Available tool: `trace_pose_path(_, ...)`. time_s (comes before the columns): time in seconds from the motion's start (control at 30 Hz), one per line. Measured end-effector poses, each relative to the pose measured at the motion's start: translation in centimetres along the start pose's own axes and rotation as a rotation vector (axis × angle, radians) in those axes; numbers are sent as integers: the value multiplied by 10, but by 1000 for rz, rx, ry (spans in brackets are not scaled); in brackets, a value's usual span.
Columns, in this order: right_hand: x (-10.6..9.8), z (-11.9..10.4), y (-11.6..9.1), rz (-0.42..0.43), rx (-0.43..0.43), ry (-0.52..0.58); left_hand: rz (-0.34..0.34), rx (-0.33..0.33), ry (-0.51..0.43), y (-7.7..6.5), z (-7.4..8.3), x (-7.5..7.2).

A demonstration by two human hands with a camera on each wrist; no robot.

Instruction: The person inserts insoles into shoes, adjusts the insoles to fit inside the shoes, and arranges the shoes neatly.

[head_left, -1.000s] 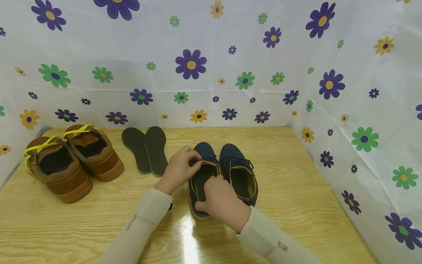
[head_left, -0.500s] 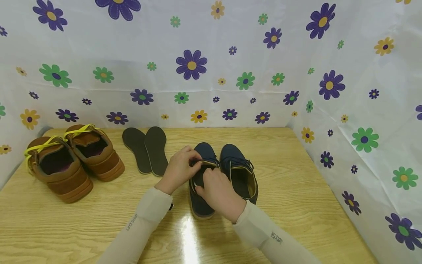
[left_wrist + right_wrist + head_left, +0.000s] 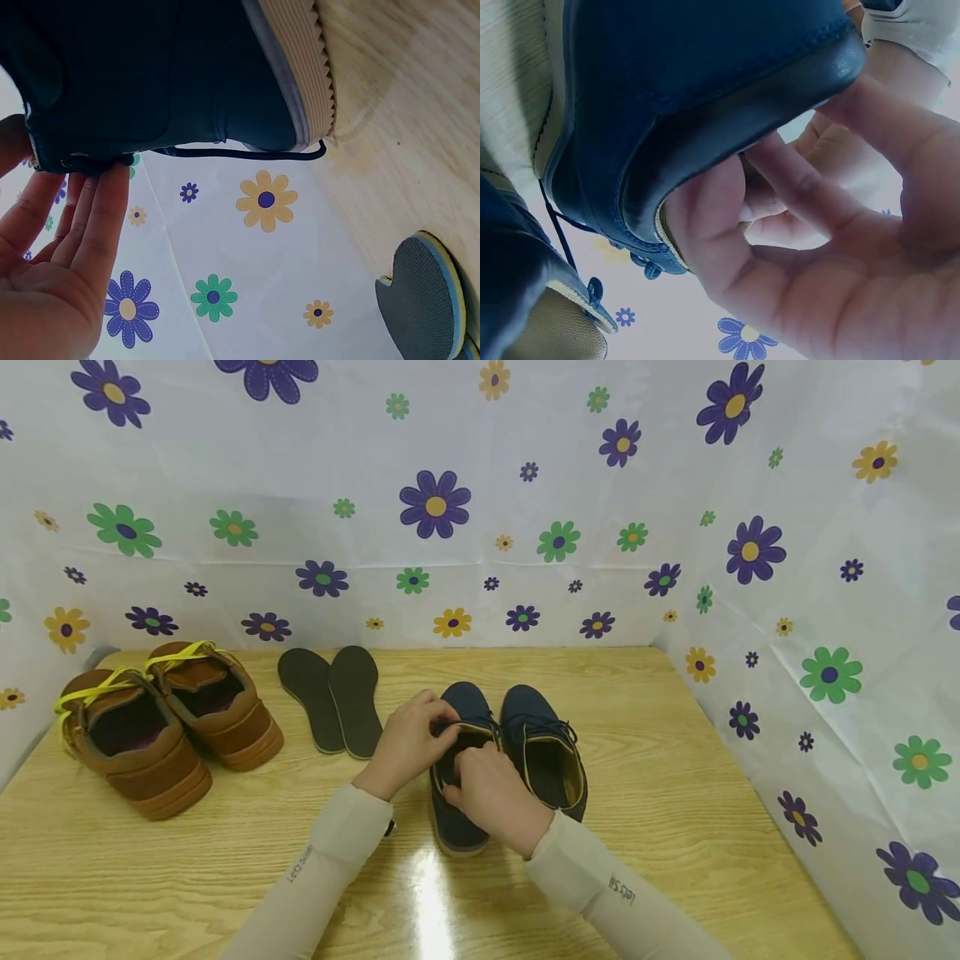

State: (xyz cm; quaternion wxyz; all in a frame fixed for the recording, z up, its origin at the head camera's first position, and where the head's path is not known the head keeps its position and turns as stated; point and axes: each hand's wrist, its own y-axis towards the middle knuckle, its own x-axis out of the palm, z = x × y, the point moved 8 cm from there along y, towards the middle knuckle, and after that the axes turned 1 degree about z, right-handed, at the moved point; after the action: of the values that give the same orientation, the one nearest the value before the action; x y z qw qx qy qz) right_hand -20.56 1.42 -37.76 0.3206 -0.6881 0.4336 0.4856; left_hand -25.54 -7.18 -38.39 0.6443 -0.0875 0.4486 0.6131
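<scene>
Two navy lace-up shoes stand side by side, toes pointing away. In the head view my left hand (image 3: 408, 739) pinches the top of the tongue of the left navy shoe (image 3: 461, 831). The left wrist view has these fingers (image 3: 111, 206) held at the tongue and laces. My right hand (image 3: 498, 793) reaches into the same shoe's opening, its fingertips hidden inside. In the right wrist view the thumb lies near the padded collar (image 3: 742, 120); whether the fingers hold anything in there I cannot tell. The right navy shoe (image 3: 527, 703) stands close beside.
Two dark insoles (image 3: 355, 702) lie overlapping on the wooden table (image 3: 675, 860), left of the navy shoes. Farther left stand two brown shoes (image 3: 161, 777) with yellow laces. A white flowered cloth (image 3: 480, 435) rises behind and at both sides.
My right hand has moved forward inside the left navy shoe, away from its heel, which now shows more. My left hand keeps its place on the tongue.
</scene>
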Motion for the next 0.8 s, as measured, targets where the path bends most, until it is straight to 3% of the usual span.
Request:
trace_pose_path(0.23,8,5,2,-96,66,-37,-3,-14,9,0,1,-1)
trace_pose_path(0.8,18,1,0,-138,7,-218,9,7,10,0,0,0)
